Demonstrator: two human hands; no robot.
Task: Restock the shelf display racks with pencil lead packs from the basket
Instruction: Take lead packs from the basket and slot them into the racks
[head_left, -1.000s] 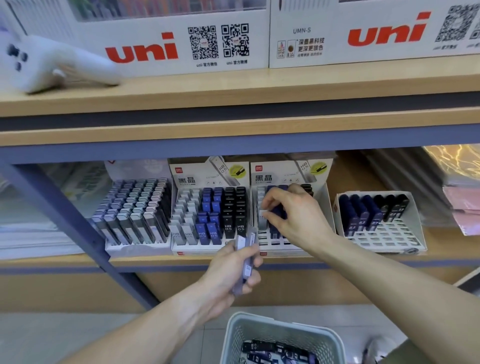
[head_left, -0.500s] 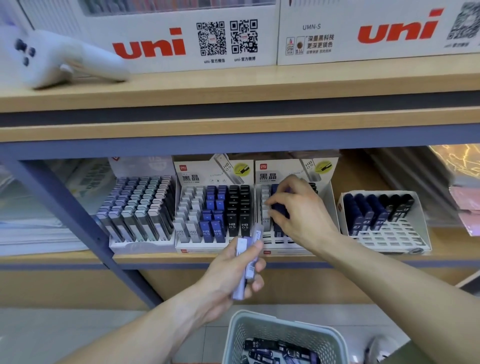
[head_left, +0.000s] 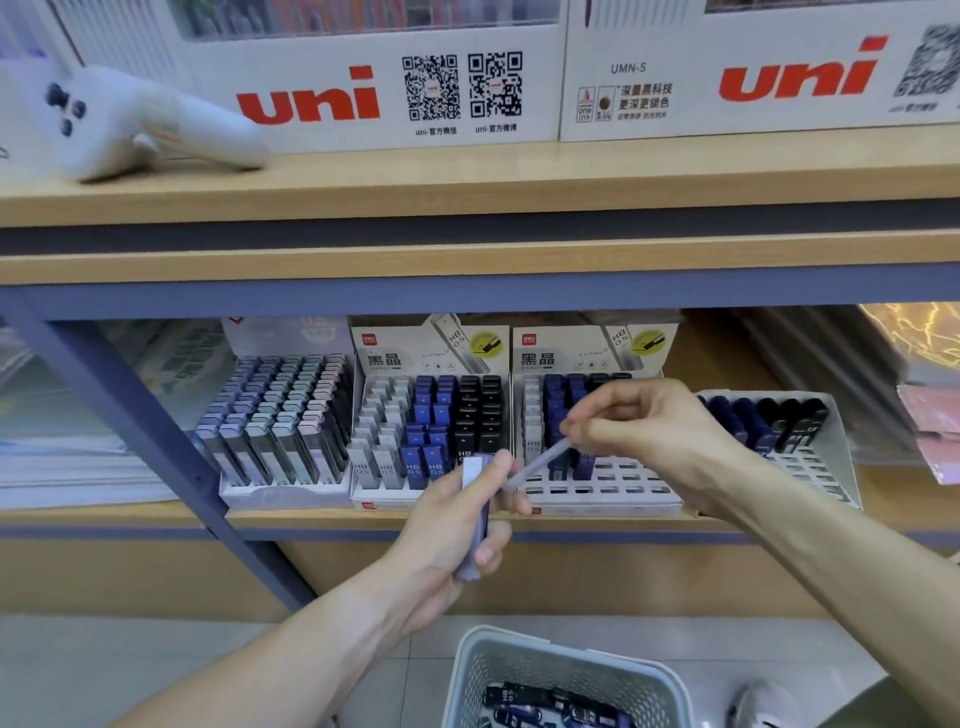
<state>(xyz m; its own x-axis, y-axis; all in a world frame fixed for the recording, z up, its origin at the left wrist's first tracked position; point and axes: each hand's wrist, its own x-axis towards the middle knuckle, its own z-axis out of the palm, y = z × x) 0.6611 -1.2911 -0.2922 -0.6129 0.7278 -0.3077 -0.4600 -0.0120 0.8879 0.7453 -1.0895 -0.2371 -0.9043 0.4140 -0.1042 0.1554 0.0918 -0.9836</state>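
Observation:
My left hand (head_left: 457, 525) grips a bluish-grey pencil lead pack (head_left: 475, 514) upright in front of the lower shelf edge. My right hand (head_left: 644, 431) pinches the top of a second pale pack (head_left: 540, 462) that slants down toward my left hand's fingers. Behind them stands a partly filled white display rack (head_left: 597, 493) with blue, grey and black packs at its back. A fuller rack (head_left: 431, 431) stands to its left. The grey basket (head_left: 566, 675) with dark packs inside sits below, on the floor.
A third rack (head_left: 280, 421) of grey packs stands at the left, and a white tray (head_left: 774, 431) with dark packs at the right. A slanted blue shelf post (head_left: 145, 431) crosses the left. The upper shelf (head_left: 467, 182) carries uni boxes and a white handheld device (head_left: 130, 119).
My right hand has left the rack's back rows and come forward to the packs in my left hand, pinching one. My left hand has stayed about where it was.

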